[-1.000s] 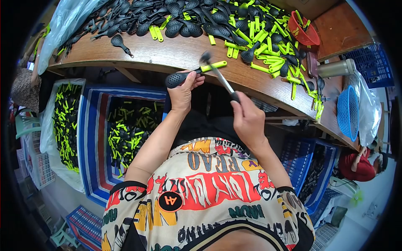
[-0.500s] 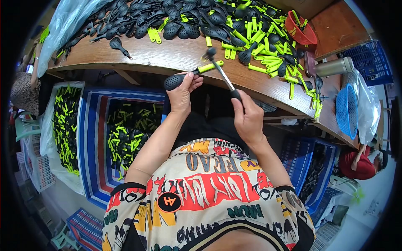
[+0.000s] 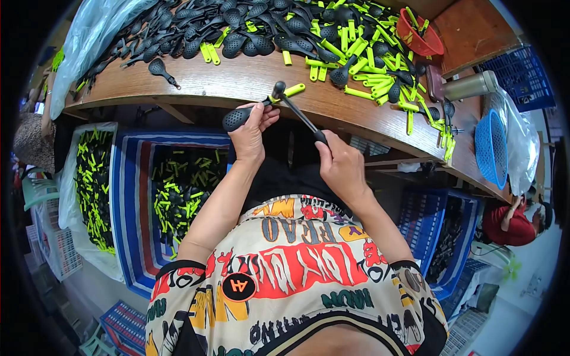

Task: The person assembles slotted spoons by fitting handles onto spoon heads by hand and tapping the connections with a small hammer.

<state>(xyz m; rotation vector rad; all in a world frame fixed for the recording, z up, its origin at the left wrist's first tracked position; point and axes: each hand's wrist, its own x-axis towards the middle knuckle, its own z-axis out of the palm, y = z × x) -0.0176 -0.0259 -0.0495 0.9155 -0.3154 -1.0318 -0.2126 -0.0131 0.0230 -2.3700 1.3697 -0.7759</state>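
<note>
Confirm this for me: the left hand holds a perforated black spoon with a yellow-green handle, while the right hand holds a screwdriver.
Not quite: the head view shows the right hand holding a hammer, not a screwdriver. The left hand does hold a perforated black spoon with a yellow-green handle.

Hammer, heaped spoons and crates show a workshop.

Black perforated spoons lie heaped along the far edge of the brown wooden worktop; lime-green flat handles spread to their right. One spoon lies apart toward the left front edge. A red plastic basket sits far right; a blue mesh basket, by the front right corner.
</note>
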